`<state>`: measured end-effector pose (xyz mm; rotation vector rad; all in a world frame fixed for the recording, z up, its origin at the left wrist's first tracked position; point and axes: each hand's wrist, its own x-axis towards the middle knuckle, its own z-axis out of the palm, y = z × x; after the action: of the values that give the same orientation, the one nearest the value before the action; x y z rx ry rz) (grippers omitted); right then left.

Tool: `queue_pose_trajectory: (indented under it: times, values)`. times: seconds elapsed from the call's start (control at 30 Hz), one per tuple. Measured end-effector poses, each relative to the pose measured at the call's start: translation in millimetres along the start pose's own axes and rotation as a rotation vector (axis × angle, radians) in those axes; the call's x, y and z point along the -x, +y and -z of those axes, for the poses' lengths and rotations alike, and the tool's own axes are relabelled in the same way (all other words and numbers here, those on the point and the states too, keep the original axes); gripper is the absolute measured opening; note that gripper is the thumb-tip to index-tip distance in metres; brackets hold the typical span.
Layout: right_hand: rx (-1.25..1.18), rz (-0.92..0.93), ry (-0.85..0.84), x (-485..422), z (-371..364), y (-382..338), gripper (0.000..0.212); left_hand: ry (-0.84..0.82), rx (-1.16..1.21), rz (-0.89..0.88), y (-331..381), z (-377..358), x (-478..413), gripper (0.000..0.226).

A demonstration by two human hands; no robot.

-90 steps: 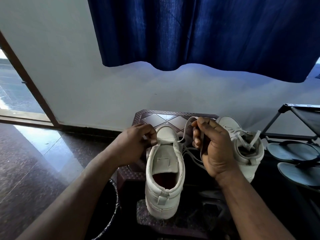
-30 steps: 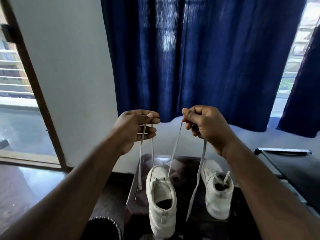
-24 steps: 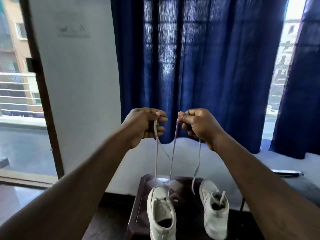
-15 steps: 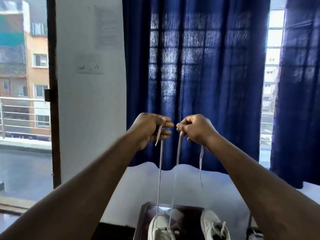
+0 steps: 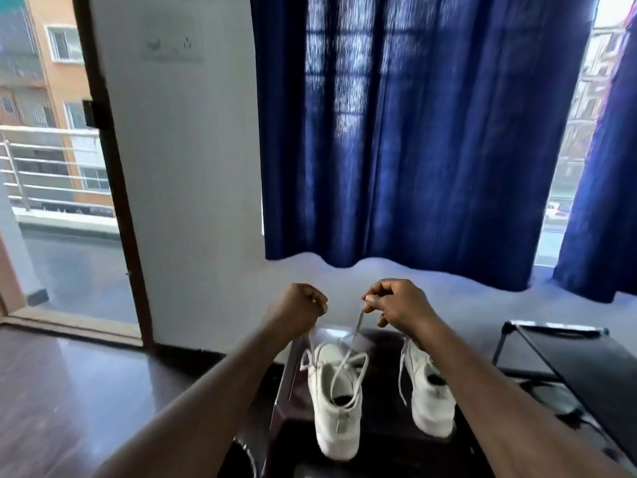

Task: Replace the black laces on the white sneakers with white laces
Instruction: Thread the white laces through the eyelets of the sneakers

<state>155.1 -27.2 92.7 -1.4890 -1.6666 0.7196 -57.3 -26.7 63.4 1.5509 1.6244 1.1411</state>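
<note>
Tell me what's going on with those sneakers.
A person is lacing a white sneaker that stands on a dark stool. The left hand and the right hand each pinch a strand of the white lace and hold it up above the shoe, with the strands crossing over its opening. A second white sneaker stands beside it on the right.

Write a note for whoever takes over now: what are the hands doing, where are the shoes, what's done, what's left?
Left hand pinches one end of the white lace.
Right hand pinches the other end.
Left sneaker and right sneaker stand on the dark stool.
Done: white lace crosses the left sneaker; no black lace in sight.
Left: probably tighten and tie; right sneaker's lacing is too blurry to judge.
</note>
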Motion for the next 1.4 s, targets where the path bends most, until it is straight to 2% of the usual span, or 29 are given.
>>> queue_pose_trajectory:
  times: [0.2,0.27,0.33,0.4,0.53,0.7,0.77,0.9,1.0,1.1,1.2,1.27,1.4]
  values:
    - [0.035,-0.118,-0.051,13,-55,71,0.035,-0.174,-0.444,0.049,-97,-33,-10,0.02]
    - [0.032,-0.146,-0.033,18,-68,83,0.031,-0.21,-0.488,0.045,-114,-40,-12,0.022]
    - [0.037,-0.146,-0.028,21,-78,91,0.015,-0.215,-0.534,0.018,-123,-46,-12,0.019]
    - [0.041,-0.129,-0.036,25,-86,98,0.004,-0.183,-0.575,-0.019,-129,-52,-11,0.016]
    - [0.12,-0.106,-0.037,28,-101,108,0.017,-0.082,-0.613,-0.13,-130,-59,-10,0.009]
    - [0.154,-0.115,0.062,31,-109,112,0.008,0.037,-0.688,-0.139,-129,-60,-11,0.02]
    - [0.162,-0.131,0.102,32,-109,112,0.005,0.147,-0.614,-0.083,-122,-55,-12,0.021]
    - [0.157,-0.156,0.116,33,-108,111,0.007,0.427,-0.256,0.164,-108,-24,-24,0.027]
    - [0.176,-0.161,0.096,34,-106,110,0.009,0.45,-0.177,0.157,-95,-6,-26,0.028]
    - [0.184,-0.17,0.064,32,-104,106,0.013,0.373,-0.097,0.151,-85,5,-33,0.029]
    - [0.129,-0.179,0.043,32,-95,97,0.015,0.146,-0.1,0.15,-77,8,-40,0.032]
    - [0.085,-0.147,0.065,29,-83,84,0.008,0.059,0.026,0.125,-58,10,-37,0.035]
    - [-0.208,-0.075,0.111,8,-37,36,0.009,-0.109,0.275,0.051,9,31,-26,0.028]
